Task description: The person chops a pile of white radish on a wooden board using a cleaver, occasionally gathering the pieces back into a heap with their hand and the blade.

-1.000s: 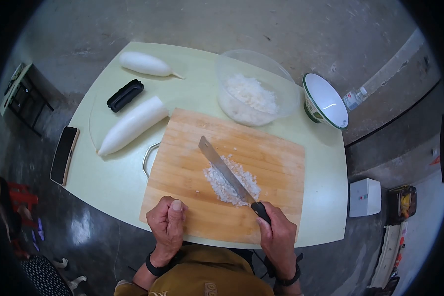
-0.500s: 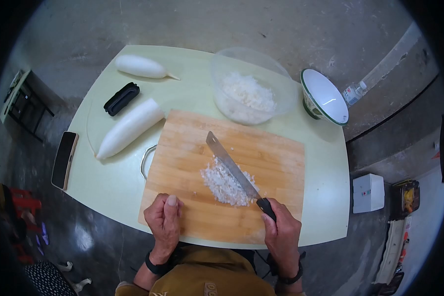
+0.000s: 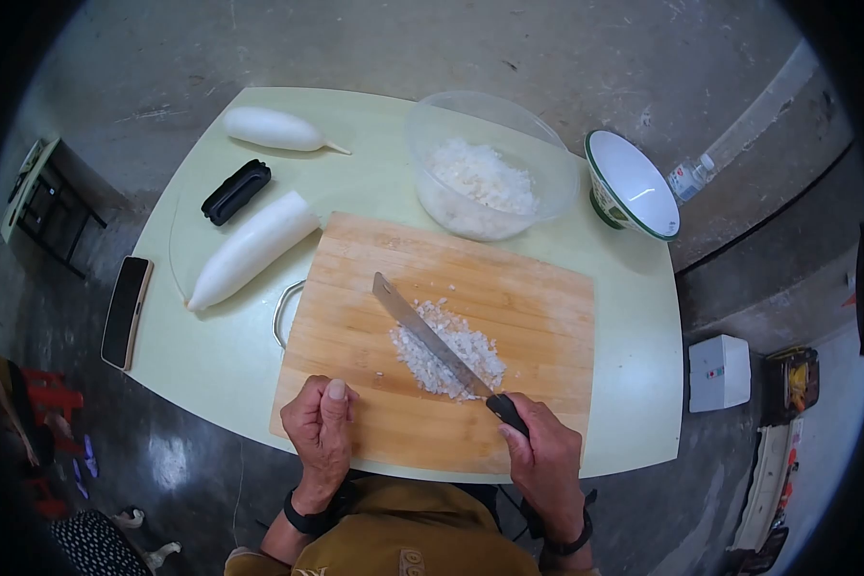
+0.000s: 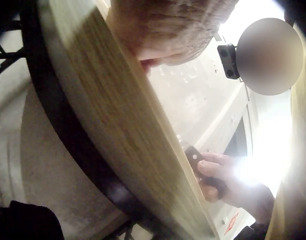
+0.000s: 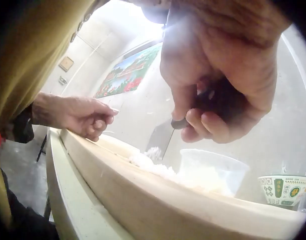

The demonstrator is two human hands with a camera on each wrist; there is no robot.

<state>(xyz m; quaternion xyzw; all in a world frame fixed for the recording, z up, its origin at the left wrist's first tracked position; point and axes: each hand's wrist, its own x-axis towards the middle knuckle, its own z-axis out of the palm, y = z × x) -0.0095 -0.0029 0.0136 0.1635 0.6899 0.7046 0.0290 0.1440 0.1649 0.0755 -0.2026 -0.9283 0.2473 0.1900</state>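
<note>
1. Across the middle of the cutting board (image 3: 538,288), in the head view, the knife (image 3: 427,336) lies over a pile of chopped white pieces (image 3: 470,355). The right hand (image 3: 547,446) grips its black handle, fingers clamped round it; the blade slants away to the upper left. The pile lies just ahead of that hand. The left hand (image 3: 322,427), fingers curled together round nothing and thumb on top, is at the board's near left part, apart from the pile. Beyond the board stands a clear tub (image 3: 490,226) of white shreds (image 3: 480,178), beside a green-rimmed bowl (image 3: 634,182). To the left are a large white radish (image 3: 250,252), a black case (image 3: 235,192), a smaller radish (image 3: 274,129) and a phone (image 3: 126,312). The bottle label (image 3: 686,180) and the shirt's (image 3: 384,538) partial lettering cannot be read with certainty.

2. From the left wrist, the left hand shows only in part, above the board edge, its fingertips hidden; the right hand clasps the knife handle. A small red mark (image 4: 231,222) near the bottom is unreadable.

3. From the right wrist, the right hand closes round the handle, the blade down beside the pile. The bowl bears green patterns and marks too small to read.
</note>
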